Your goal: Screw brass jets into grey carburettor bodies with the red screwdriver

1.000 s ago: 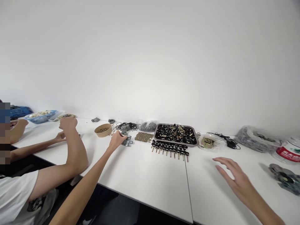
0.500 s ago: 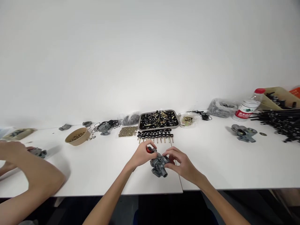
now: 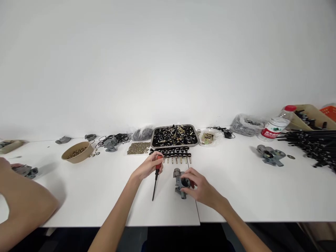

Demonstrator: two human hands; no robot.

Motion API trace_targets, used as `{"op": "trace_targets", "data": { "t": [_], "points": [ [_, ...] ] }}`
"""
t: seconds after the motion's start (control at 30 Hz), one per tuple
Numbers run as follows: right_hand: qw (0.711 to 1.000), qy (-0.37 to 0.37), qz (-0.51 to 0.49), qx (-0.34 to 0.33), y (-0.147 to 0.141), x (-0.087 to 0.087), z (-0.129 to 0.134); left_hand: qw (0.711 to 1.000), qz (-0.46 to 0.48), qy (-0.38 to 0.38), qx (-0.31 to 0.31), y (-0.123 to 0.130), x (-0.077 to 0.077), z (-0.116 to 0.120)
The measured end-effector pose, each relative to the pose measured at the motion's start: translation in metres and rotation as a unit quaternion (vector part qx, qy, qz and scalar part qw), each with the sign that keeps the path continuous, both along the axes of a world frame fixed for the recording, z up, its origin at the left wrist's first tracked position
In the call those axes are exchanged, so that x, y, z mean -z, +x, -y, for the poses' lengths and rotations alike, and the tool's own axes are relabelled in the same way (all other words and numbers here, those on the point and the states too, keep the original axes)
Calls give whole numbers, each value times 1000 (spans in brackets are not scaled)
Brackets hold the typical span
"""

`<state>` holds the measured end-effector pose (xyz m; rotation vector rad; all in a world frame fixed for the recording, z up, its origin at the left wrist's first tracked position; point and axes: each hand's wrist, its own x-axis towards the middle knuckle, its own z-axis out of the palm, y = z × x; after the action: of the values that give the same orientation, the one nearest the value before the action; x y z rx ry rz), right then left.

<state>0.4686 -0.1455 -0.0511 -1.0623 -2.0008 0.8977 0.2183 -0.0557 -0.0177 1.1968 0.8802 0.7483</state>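
My left hand is closed around the red handle of a screwdriver, whose dark shaft points down toward the table. To its right, my right hand grips a grey metal carburetor body by its round opening, with thumb below and fingers above. The screwdriver and the carburetor body are apart. Just beyond both hands, a row of black-capped brass screws lies in front of a metal tray heaped with black and brass parts.
Small brass pieces and a cardboard bowl lie left. Another carburetor body, a bottle and black tubes stand right. A co-worker's arm reaches in at the far left, near another grey part.
My left hand has moved left, away from the carburetor body, and the screwdriver now shows at full length. The right hand keeps its hold, with the body turned. The view has shifted slightly.
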Motion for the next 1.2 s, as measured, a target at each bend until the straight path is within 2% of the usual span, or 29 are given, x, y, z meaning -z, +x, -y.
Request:
{"op": "trace_targets", "data": {
  "t": [0.03, 0.1, 0.2, 0.27, 0.33, 0.4, 0.43, 0.53, 0.63, 0.77, 0.9, 1.0, 1.07, 1.13, 1.2],
  "points": [
    [1000, 7, 8, 1, -3, 3, 0, 999, -8, 8, -42, -1, 10, -2],
    [1000, 22, 16, 1, -9, 7, 2, 986, -104, 63, -112, 2, 31, -2],
    [999, 7, 27, -32, -7, 2, -5, 922, -305, 173, -163, 12, 54, 4],
    [998, -26, 32, -37, 4, -2, -23, 885, -383, 208, -167, 19, 61, 10],
    [998, -41, 31, 31, 21, -3, -51, 864, -424, 221, -156, 25, 63, 14],
    [988, -21, 60, 138, 36, 2, -82, 848, -456, 230, -139, 29, 62, 18],
    [985, -22, 68, 160, 42, 7, -96, 840, -471, 232, -133, 31, 60, 20],
    [985, -32, 72, 152, 50, 26, -125, 819, -510, 234, -120, 32, 52, 24],
    [988, -23, 52, 144, 48, 40, -135, 806, -532, 236, -110, 28, 40, 29],
    [986, -16, 9, 165, 53, 38, -133, 815, -507, 249, -127, 19, 20, 40],
    [987, -30, -48, 152, 55, 11, -115, 845, -418, 283, -179, 22, 0, 51],
    [990, -57, -92, 87, 37, -18, -89, 882, -315, 294, -192, 34, -15, 57],
    [983, -93, -160, 23, 19, -36, -71, 911, -239, 281, -181, 43, -23, 60],
    [965, -129, -225, -29, 0, -48, -57, 941, -158, 249, -167, 50, -28, 63],
    [952, -152, -260, -61, -14, -52, -47, 957, -84, 209, -182, 52, -29, 67]
  ]
}}
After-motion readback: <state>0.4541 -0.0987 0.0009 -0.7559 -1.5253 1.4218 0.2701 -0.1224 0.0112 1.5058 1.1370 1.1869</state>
